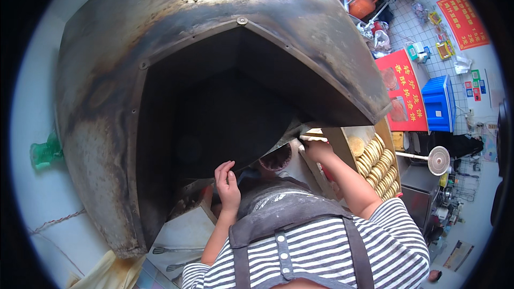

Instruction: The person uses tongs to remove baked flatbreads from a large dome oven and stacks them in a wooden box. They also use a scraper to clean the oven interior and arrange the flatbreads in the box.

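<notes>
A large scorched metal oven hood (92, 88) stands before me, its inside dark. My left hand (227, 186) is raised by the lower rim of the dark round surface under the hood, fingers loosely bent and apart, with nothing seen in it. On the right, below the hood's right corner, my right hand (317, 148) is closed around a pale cloth or cloth-wrapped handle (313, 138); the fingers are partly hidden. Rows of round flatbreads (377, 166) lie in a wooden-sided tray (385, 128) beside my right forearm.
Two wire-headed utensils (176, 250) rest on a white surface at lower left. A dark-filled round container (276, 158) sits below, between my hands. A blue plastic box (437, 103), a small fan (438, 160) and an orange gas cylinder (363, 4) are at right. Small seeds or grains lie on the hood.
</notes>
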Tool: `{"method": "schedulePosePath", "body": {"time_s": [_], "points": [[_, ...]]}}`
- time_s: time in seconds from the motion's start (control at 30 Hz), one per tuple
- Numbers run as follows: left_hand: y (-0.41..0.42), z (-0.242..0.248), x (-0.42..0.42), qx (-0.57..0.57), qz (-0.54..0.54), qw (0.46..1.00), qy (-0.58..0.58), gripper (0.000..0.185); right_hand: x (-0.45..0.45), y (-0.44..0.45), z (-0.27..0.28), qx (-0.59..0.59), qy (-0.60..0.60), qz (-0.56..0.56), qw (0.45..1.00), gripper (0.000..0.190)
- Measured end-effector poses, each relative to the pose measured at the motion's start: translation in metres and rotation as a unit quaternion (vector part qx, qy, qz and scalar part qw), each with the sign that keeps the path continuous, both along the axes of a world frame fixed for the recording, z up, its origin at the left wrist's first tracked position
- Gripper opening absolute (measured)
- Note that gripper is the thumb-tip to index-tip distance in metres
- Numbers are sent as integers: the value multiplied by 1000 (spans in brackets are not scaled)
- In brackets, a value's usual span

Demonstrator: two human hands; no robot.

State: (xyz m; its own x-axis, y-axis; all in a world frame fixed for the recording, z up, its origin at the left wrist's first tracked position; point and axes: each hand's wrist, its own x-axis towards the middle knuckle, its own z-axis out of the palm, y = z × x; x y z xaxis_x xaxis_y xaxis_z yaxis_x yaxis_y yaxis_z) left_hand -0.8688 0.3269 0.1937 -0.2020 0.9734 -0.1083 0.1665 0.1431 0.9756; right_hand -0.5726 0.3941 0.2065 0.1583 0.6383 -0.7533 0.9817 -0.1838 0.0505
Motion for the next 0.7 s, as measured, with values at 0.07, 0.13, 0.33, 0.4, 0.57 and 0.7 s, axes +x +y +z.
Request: {"method": "schedulePosePath", "body": {"time_s": [0.07,0.13,0.33,0.4,0.57,0.7], "points": [[-1,-2,-4,-4,-3,1000,-4,22,-1,-29,11,-7,22,41,999,39],[0,-4,-6,10,13,1000,-1,23,-23,-45,15,95,46,63,992,40],[8,2,-3,36,30,999,14,24,-141,-27,-14,166,241,287,912,51],[5,3,-2,35,37,999,4,24,-147,-19,-22,140,202,312,918,50],[-12,-4,-12,10,59,998,8,23,-39,-35,-5,73,89,134,984,52],[-25,-12,-21,-3,66,998,13,23,7,-42,14,98,32,112,988,52]]}}
